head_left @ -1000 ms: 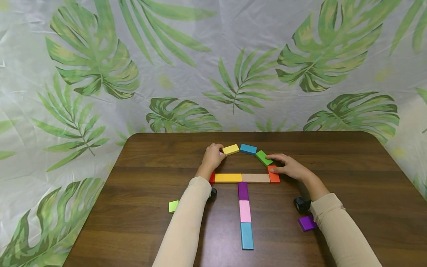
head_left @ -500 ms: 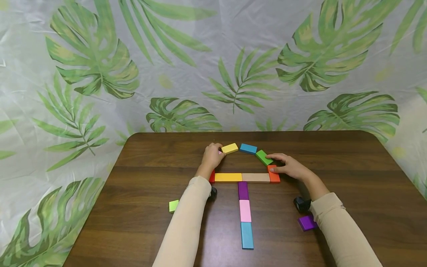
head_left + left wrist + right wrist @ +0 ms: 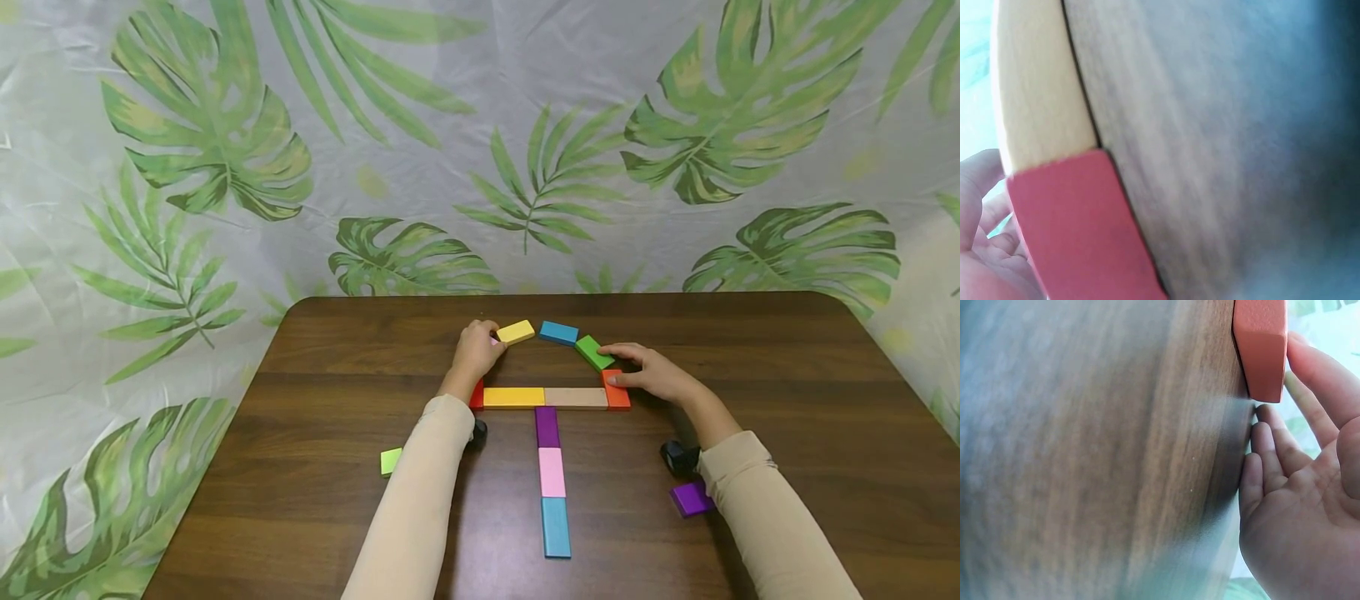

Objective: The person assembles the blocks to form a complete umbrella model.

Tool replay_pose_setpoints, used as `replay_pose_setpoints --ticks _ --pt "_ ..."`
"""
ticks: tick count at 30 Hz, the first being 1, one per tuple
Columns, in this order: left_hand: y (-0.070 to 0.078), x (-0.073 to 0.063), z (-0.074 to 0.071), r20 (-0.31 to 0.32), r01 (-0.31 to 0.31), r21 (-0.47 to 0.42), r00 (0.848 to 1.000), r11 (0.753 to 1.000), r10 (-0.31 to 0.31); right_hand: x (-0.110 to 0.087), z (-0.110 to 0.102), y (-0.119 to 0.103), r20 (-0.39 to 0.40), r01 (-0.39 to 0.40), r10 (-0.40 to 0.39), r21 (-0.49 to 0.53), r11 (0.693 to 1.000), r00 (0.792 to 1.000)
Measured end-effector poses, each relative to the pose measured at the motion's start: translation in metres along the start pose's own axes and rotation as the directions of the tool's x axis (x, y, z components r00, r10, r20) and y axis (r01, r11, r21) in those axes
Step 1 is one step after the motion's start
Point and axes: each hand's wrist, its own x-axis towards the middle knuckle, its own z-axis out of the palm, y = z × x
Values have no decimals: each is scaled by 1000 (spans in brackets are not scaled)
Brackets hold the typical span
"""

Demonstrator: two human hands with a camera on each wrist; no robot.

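Observation:
In the head view my left hand (image 3: pixel 474 350) pinches a small pink block (image 3: pixel 494 340), mostly hidden by the fingers. Its fingertips lie right at the end of a pale yellow block (image 3: pixel 516 332). Under the wrist shows part of a red block (image 3: pixel 1079 225). My right hand (image 3: pixel 656 372) has its thumb on an orange block (image 3: pixel 617 392) and its index fingertip on a green block (image 3: pixel 595 353). In the right wrist view, the other fingers lie extended beside the orange block. A blue block (image 3: pixel 558 333) sits between the pale yellow and green ones in a curve.
Below the curve, a yellow block (image 3: pixel 513 398) and a tan block (image 3: pixel 574 398) form a row. Dark purple (image 3: pixel 547 427), pink (image 3: pixel 552 472) and light blue (image 3: pixel 556 527) blocks run toward me. A lime block (image 3: pixel 391 462) and a violet block (image 3: pixel 691 499) lie beside my forearms.
The pale yellow block has shifted slightly left toward my left hand, widening the gap to the blue block. My left hand has eased slightly left; the right hand keeps its place.

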Motion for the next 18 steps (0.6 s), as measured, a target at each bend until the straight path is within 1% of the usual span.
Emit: replay_pose_setpoints --ticks 12,18 --pt "-2 2 2 4 13 -4 1000 1000 -13 1 -1 0 -4 -11 11 4 1000 1000" --pt "-3 3 2 -1 12 -11 1000 1000 -12 4 1 -2 -34 -21 22 37 999 999"
